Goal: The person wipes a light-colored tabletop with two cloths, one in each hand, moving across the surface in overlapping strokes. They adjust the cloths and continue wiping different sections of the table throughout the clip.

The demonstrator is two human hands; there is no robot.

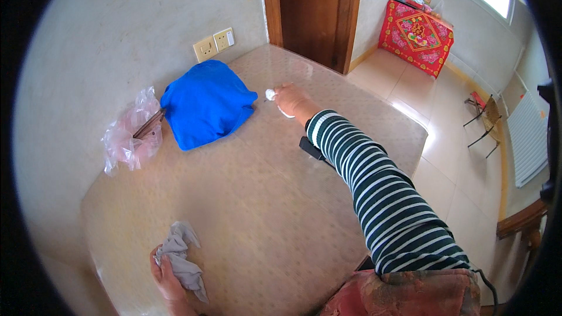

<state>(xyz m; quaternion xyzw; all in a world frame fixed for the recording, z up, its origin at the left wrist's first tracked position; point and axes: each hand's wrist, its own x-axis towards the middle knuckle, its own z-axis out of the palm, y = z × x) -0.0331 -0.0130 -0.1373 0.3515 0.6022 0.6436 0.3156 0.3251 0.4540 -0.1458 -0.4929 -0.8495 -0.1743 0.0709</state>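
Observation:
My left hand grips a bunched grey cloth above the near left part of the table. Stretched far across the tabletop, my right hand has its fingers closed around something white, of which only small parts show; it may be a wad of cloth or tissue. A blue cloth lies draped over the table to the left of this hand, its underside hidden. Under my right forearm, a black object is partly covered by the striped sleeve.
A clear plastic bag with pinkish contents and brown sticks sits by the wall. Wall sockets are behind the blue cloth. Beyond the table are a wooden door, a red-covered piece of furniture and a chair.

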